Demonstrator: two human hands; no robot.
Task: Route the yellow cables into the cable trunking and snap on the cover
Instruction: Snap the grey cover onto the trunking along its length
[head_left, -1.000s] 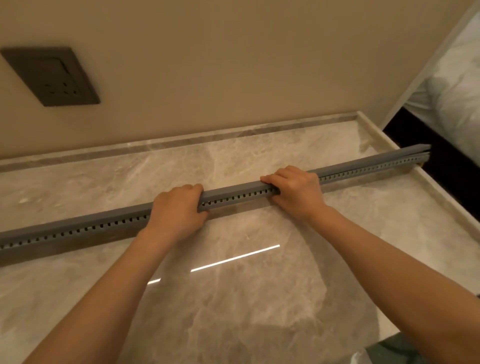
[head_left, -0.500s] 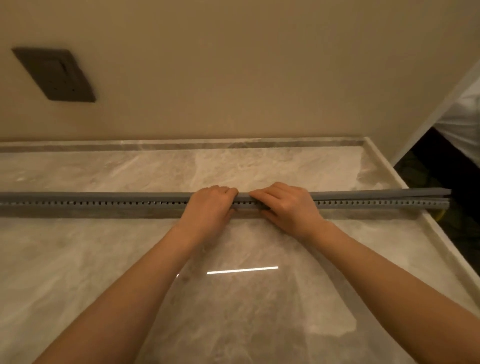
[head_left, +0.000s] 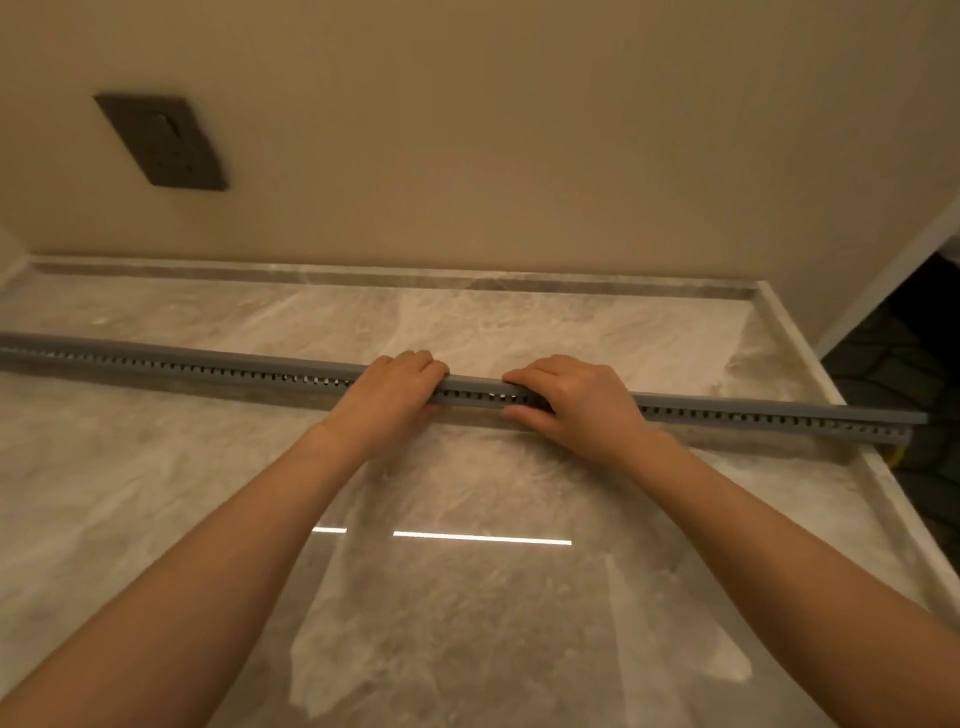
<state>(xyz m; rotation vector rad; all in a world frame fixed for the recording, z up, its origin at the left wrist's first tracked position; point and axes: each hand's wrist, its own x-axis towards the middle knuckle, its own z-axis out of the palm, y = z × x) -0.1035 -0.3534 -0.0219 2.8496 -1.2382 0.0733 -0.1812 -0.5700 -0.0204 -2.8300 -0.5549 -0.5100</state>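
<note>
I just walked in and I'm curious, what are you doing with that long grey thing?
A person is working on a long grey slotted plastic cable trunking that lies across a glossy beige marble counter. The left hand and right hand grip it side by side near the middle, fingers curled over the flat grey cover strip on top. Only a speck of yellow shows below the right end.

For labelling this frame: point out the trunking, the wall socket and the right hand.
trunking (head_left: 470, 391): head view, stretch between the hands.
wall socket (head_left: 163, 141): head view, middle of its dark plate.
right hand (head_left: 582, 402): head view, back of the hand.
</note>
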